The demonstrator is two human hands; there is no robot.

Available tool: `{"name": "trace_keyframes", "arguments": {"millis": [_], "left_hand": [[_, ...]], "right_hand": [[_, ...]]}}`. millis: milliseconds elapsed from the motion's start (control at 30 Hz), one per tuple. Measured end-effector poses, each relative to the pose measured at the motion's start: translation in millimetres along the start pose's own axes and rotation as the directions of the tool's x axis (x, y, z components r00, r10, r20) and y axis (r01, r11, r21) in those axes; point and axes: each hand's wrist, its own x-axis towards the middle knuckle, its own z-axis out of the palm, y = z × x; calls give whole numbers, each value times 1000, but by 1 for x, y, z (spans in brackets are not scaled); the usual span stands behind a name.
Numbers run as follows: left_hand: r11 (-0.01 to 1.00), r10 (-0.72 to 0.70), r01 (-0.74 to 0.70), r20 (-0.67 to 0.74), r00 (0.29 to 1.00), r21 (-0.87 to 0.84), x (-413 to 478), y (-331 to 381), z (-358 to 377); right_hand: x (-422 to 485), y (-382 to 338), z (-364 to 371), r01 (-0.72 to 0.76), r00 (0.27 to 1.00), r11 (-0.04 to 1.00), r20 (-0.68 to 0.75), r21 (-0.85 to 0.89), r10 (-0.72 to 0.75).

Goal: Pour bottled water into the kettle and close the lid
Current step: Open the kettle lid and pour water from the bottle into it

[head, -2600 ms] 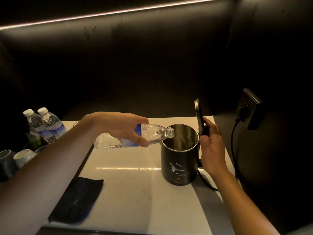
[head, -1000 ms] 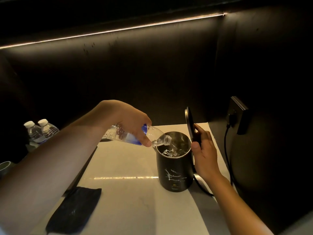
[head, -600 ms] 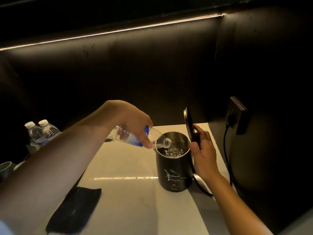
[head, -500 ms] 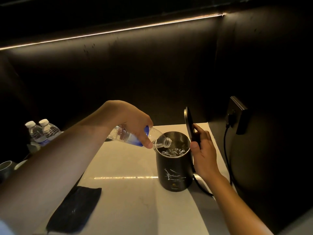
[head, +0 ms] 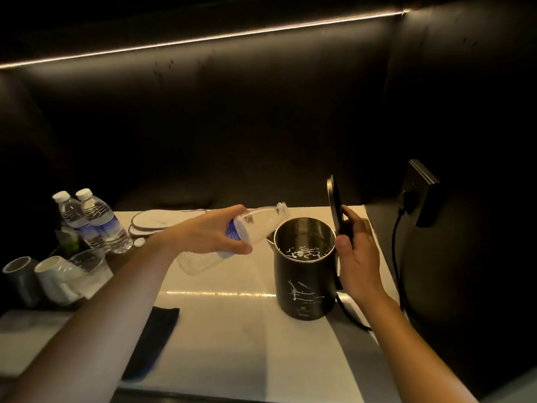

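Observation:
A black kettle [head: 305,289] with white marbling stands on the white counter [head: 247,344], water rippling inside it. Its lid [head: 334,205] stands upright at the right of the rim, and my right hand [head: 359,254] holds it there with the thumb in front. My left hand [head: 209,235] grips a clear plastic bottle [head: 255,225] with a blue label. The bottle looks empty; its uncapped mouth points up and to the right, just left of and above the kettle's rim. No water runs from it.
Two capped water bottles [head: 93,221] stand at the back left, with cups [head: 55,277] and a glass in front of them. A bottle cap [head: 139,242] lies near white coasters [head: 162,221]. A dark cloth [head: 154,341] lies near the front. A cord [head: 396,257] runs to a wall socket [head: 420,193].
My left hand has tipped the bottle back, so its mouth rose from inside the kettle's rim to above and left of it, and pouring stopped. The right hand kept holding the lid.

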Motion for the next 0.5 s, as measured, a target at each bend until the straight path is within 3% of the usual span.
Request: {"name": "trace_keyframes", "arguments": {"millis": [133,267,367,500], "left_hand": [[951,6,-74,-223,975,-300,-9,-38,31],[832,-159,-152,-491,857,-534,-7,-59,63],[790,-289,-117,-533,795,-602,-4,-70,81],[752,-359,-84,-513,780,-654,-3,-83,100]], "right_hand": [[-1,0,0,1,1000,1000,-14,7,-1],[-1,0,1,-9,1000,1000,-13,4,9],[-1,-1,2,-8,1000,1000,-10,13,8],[0,0,2,-12,1000,1000,-11,5,12]]}}
